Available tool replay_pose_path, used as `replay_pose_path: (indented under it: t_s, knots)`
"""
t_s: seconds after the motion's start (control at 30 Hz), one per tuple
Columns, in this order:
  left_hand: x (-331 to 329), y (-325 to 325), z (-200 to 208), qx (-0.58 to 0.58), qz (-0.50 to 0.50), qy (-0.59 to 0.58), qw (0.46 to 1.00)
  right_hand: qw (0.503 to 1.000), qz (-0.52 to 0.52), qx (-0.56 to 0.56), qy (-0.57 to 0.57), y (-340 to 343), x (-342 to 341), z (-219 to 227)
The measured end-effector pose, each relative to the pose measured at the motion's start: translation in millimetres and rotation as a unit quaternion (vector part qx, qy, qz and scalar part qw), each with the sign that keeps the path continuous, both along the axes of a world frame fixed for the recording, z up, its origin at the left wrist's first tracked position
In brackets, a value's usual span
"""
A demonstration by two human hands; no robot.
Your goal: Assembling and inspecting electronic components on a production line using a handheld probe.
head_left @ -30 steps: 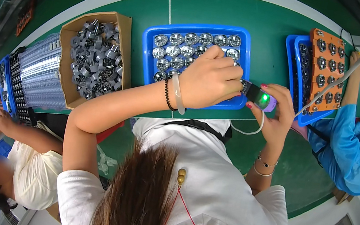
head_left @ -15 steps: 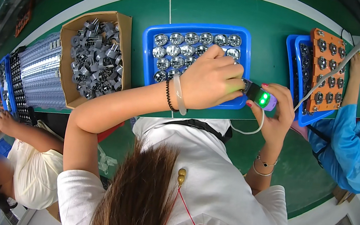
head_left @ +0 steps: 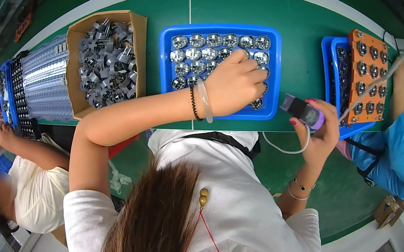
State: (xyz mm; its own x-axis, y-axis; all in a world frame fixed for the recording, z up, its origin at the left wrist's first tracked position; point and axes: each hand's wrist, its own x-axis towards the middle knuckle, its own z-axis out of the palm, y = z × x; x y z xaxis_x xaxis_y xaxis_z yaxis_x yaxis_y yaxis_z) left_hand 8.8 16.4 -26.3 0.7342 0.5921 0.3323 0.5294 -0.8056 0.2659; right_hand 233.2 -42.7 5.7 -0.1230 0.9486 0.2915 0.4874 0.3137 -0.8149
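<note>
Over the right part of a blue tray (head_left: pixel 164 50), my left hand (head_left: pixel 236 86) is closed with its fingers curled; what they hold, if anything, is hidden. Rows of small round silver parts (head_left: pixel 196 40) with shiny faceted faces lie in the tray, some covered by the hand. My right hand (head_left: pixel 320 130) grips a small purple and black handheld device (head_left: pixel 302 111) beside the tray's right edge. A pale cable (head_left: pixel 283 149) loops from the device. Its black end points toward the tray, apart from my left hand, and no green light shows on it.
A cardboard box (head_left: pixel 140 30) of grey pronged parts (head_left: pixel 108 65) stands left of the tray, beside stacked clear plastic trays (head_left: pixel 47 76). To the right, an orange board (head_left: pixel 362 91) with round parts rests on blue trays (head_left: pixel 326 56). Co-workers sit at both sides, one in a blue sleeve (head_left: pixel 395 153).
The device in my right hand has moved right, away from my left hand, and its green lights have gone out. My left hand has shifted slightly left over the tray.
</note>
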Motion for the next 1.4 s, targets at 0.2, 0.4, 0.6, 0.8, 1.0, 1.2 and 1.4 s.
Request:
replay_pose_path:
  t_s: [0.2, 0.4, 0.6, 0.8, 1.0, 1.2, 1.4]
  knots:
    - [-6, -9, 13, -0.049, -0.049, -0.077, 0.995, 0.999, 0.019, -0.028, -0.041, -5, -7, 5]
    - [-3, -17, 9, -0.005, -0.064, -0.037, 0.997, 0.997, 0.041, -0.017, -0.070, -7, -14, 6]
    - [3, -26, 20, -0.050, 0.002, -0.139, 0.989, 0.996, 0.046, 0.010, -0.075, -5, -18, 6]
    - [5, -38, 16, -0.094, 0.070, -0.151, 0.982, 0.997, 0.045, 0.005, -0.069, -5, -17, 5]
    - [5, -49, 4, -0.096, 0.113, -0.175, 0.973, 0.997, 0.022, -0.050, -0.048, -9, -7, 0]
    - [8, -54, -6, -0.056, 0.136, -0.116, 0.982, 0.999, -0.026, 0.002, 0.028, -3, 0, 3]
    - [-11, -54, 9, -0.102, 0.191, -0.142, 0.966, 1.000, 0.022, -0.017, -0.007, 0, -12, 5]
